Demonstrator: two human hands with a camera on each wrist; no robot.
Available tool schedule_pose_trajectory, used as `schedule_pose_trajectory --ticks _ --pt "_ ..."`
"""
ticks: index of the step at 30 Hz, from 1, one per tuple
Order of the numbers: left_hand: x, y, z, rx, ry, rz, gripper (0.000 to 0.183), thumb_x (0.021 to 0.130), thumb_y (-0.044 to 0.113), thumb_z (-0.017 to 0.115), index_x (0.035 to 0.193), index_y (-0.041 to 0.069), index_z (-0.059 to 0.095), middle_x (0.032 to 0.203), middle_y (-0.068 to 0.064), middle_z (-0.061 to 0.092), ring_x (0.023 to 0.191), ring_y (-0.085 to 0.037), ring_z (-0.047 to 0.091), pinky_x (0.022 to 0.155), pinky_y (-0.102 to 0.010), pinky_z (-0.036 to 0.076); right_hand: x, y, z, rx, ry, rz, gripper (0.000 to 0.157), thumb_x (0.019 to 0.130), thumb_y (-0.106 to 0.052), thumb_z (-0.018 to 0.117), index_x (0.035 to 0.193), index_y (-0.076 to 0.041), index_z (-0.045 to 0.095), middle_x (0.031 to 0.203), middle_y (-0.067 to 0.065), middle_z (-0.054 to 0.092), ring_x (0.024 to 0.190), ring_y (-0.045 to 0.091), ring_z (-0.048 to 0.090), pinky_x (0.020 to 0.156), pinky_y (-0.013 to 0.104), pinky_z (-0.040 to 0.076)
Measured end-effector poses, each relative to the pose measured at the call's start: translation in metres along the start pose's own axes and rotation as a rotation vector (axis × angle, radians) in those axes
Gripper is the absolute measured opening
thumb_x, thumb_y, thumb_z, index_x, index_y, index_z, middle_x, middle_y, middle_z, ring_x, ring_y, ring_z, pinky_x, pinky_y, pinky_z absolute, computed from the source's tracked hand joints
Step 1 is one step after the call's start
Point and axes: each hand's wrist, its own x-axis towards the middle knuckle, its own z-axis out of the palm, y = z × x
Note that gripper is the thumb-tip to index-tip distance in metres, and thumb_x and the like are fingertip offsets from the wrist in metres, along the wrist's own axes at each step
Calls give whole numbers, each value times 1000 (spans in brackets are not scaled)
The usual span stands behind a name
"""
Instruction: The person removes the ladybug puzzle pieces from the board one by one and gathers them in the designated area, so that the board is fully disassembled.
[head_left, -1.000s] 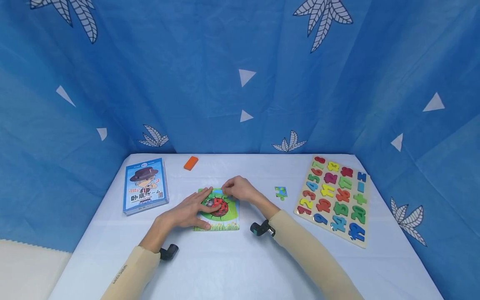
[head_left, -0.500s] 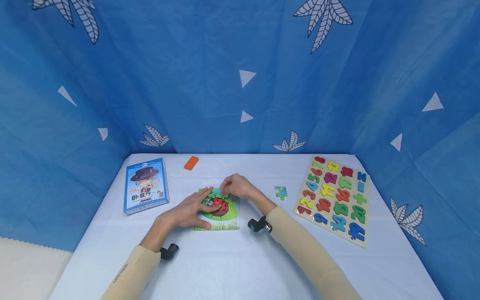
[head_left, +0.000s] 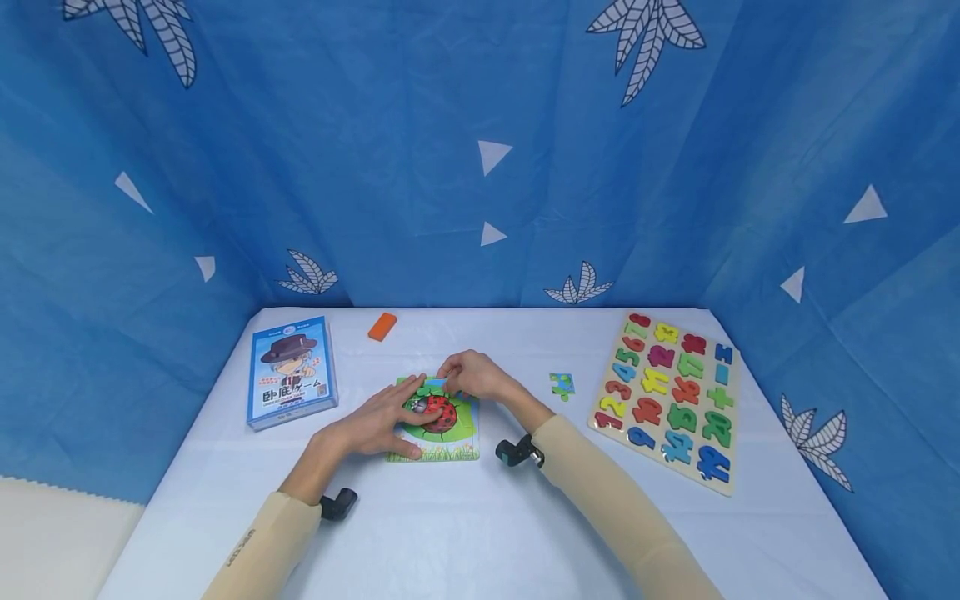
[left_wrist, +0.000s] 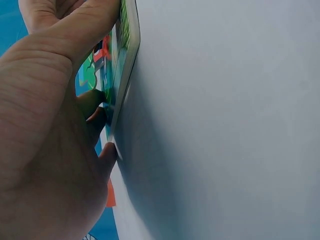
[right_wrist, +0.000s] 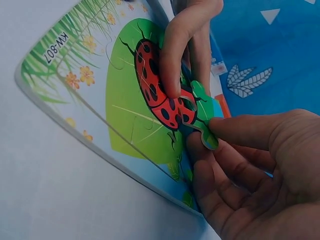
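Observation:
A ladybug jigsaw puzzle [head_left: 442,455] in a thin tray lies on the white table in the head view. My left hand [head_left: 375,421] rests across its left side with fingers spread. From the right wrist view, a left finger [right_wrist: 174,60] touches the ladybug's body. My right hand [head_left: 480,377] is at the puzzle's upper right part. Between thumb and fingers it pinches a jigsaw piece [right_wrist: 201,107], green with a bit of red ladybug, raised at one edge over a dark gap in the picture. The left wrist view shows the left hand [left_wrist: 45,125] along the tray's edge.
Right of the puzzle lies a loose blue-green jigsaw piece [head_left: 562,386]. Beyond it is a wooden number board [head_left: 600,408] with coloured numerals. A blue game box [head_left: 292,375] lies at the left, and an orange block [head_left: 382,326] at the back. Blue curtain [head_left: 420,192] encloses the table.
My right hand has shifted slightly left along the puzzle's upper part, its forearm moving with it. The left hand has stayed in place.

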Motion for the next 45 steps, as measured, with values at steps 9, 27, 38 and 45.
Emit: schedule_pose_trajectory --ticks 9,27,38,45 --pt "0 1 1 0 0 -6 70 83 53 76 145 29 55 168 -18 9 154 -41 7 121 -62 14 -1 1 -1 12 3 -15 15 88 -8 69 102 -12 74 87 0 70 74 22 65 64 35 57" --pt "0 0 2 4 6 -7 69 82 52 77 143 28 57 169 -16 8 155 -39 6 121 -62 14 -12 16 -37 43 23 32 14 93 -13 65 104 -8 72 86 6 70 77 21 68 70 35 57" --pt "1 2 2 31 12 -8 69 81 53 78 142 26 59 168 -17 9 154 -40 7 121 -62 15 -36 35 -80 5 6 73 13 93 -12 62 100 -7 72 83 7 63 74 25 54 71 42 50" --pt "1 0 3 36 13 -9 70 81 54 77 142 27 58 169 -16 8 154 -39 7 121 -61 15 -45 46 -105 -37 1 114 14 91 -10 61 99 -7 72 93 6 66 90 27 53 82 42 46"
